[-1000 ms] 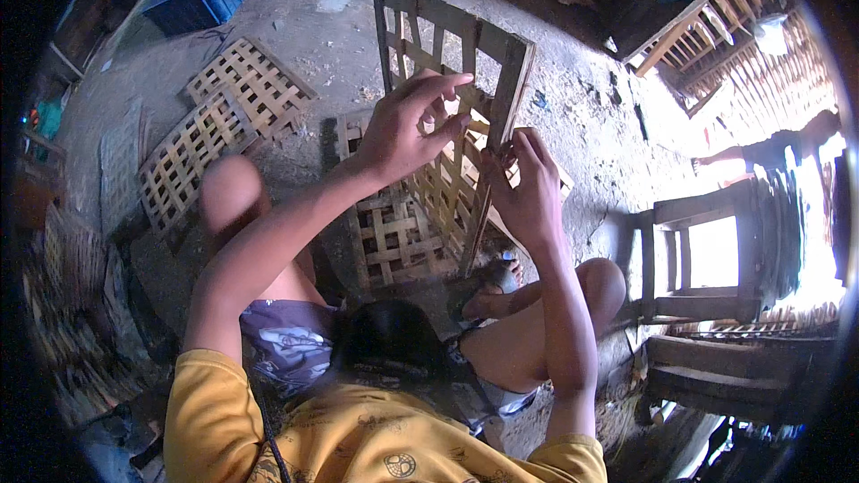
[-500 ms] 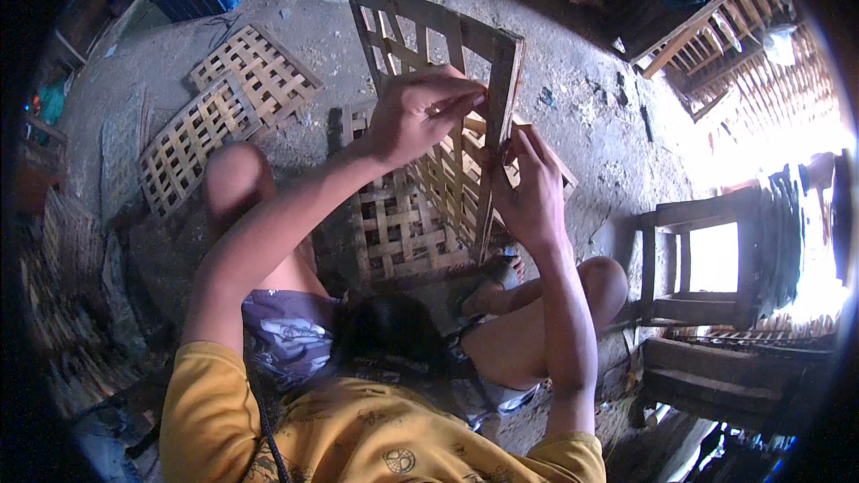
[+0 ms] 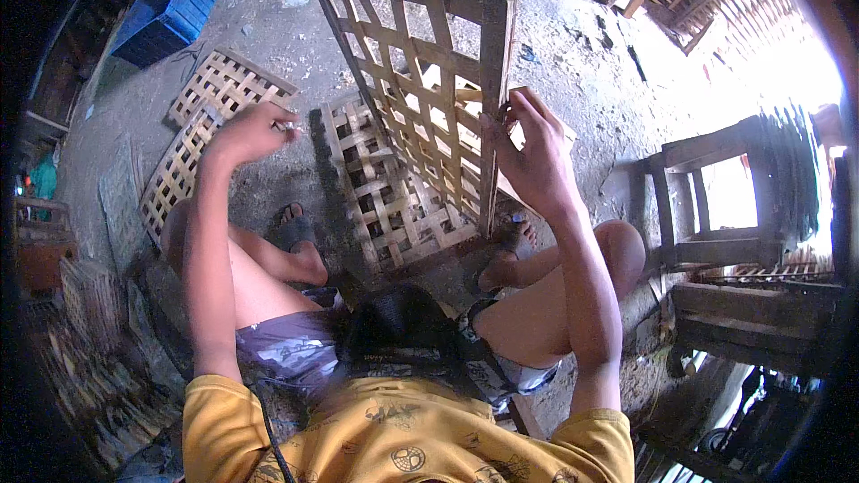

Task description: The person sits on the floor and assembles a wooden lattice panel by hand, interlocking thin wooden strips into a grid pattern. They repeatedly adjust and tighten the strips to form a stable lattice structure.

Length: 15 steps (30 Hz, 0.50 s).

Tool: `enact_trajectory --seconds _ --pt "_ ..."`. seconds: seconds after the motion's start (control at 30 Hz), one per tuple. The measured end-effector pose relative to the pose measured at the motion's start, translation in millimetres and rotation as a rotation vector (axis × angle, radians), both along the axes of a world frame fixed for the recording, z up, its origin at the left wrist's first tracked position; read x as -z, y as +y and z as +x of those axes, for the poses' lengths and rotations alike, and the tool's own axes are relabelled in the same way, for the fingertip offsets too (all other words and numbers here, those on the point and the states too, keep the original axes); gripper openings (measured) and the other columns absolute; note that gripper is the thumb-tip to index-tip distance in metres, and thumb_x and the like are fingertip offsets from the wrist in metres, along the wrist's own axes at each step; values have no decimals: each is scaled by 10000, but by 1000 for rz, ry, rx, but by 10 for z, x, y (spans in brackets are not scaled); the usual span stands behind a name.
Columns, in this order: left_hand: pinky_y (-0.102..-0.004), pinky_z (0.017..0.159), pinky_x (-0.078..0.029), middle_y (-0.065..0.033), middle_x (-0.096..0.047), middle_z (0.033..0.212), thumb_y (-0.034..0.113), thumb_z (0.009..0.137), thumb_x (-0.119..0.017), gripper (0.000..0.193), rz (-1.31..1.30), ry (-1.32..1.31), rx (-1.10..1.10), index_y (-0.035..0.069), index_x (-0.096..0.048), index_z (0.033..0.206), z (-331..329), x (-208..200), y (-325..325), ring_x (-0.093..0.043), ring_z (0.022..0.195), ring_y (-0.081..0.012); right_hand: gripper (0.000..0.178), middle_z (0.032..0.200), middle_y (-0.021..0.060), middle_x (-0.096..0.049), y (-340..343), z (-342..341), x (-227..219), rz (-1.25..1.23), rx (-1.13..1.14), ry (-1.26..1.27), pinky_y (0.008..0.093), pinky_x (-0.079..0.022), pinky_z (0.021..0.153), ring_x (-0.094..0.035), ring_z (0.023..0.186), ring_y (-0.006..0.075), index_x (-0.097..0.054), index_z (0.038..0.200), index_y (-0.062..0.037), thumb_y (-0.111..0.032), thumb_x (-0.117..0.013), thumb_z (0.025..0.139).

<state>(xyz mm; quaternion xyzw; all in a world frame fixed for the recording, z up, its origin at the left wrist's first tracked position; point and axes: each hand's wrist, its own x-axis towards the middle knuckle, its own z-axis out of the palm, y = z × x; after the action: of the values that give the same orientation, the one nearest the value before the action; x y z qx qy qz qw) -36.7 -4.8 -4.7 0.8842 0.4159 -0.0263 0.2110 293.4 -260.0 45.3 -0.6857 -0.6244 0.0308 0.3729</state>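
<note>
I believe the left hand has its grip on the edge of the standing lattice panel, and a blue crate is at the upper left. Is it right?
Not quite: in the head view, it is the right hand that has its grip on the edge of the standing lattice panel. The blue crate is at the upper left.

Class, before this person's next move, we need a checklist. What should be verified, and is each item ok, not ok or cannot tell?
1. Right hand holding the edge of the upright lattice panel: ok.
2. Left hand on that panel: not ok; it is in the air, well to the left.
3. Left hand free of small items: cannot tell; its fingertips are blurred.
4. Right foot apart from the panel's lower end: cannot tell; they look close.
5. Blue crate away from both hands: ok.
</note>
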Motion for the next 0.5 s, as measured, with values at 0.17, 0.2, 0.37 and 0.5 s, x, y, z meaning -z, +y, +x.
enact_trajectory --seconds 0.17,0.2,0.37,0.5 --pt "-411 1040 -512 -203 -647 1381 581 938 -669 783 -73 -43 -41 115 -482 1539 246 -120 -113 -658 1233 -334 184 998 144 -626 2 58 24 -59 3 68 408 -523 819 -645 911 307 -650 1093 5 -87 -697 940" --pt "-416 1051 -507 -202 -645 1383 600 939 -657 808 -67 -123 -103 118 -456 1556 224 -92 -7 -654 1241 -333 167 1002 139 -634 20 74 21 -47 -15 86 417 -532 835 -660 946 304 -647 1080 -14 -56 -696 926" --pt "-443 1105 -469 -200 -639 1393 643 955 -606 866 64 -350 -243 97 -386 1590 154 48 382 -622 1289 -337 218 1086 79 -666 94 432 408 18 -20 524 336 -520 895 -640 1060 160 -610 1215 -19 -164 -597 1053" --pt "-481 1121 -450 -207 -620 1415 668 967 -553 913 -48 -460 -293 50 -328 1601 401 -61 281 -607 1302 -356 289 1123 93 -721 -11 498 190 98 24 535 349 -470 983 -631 1072 148 -619 1265 -29 -253 -550 1097"
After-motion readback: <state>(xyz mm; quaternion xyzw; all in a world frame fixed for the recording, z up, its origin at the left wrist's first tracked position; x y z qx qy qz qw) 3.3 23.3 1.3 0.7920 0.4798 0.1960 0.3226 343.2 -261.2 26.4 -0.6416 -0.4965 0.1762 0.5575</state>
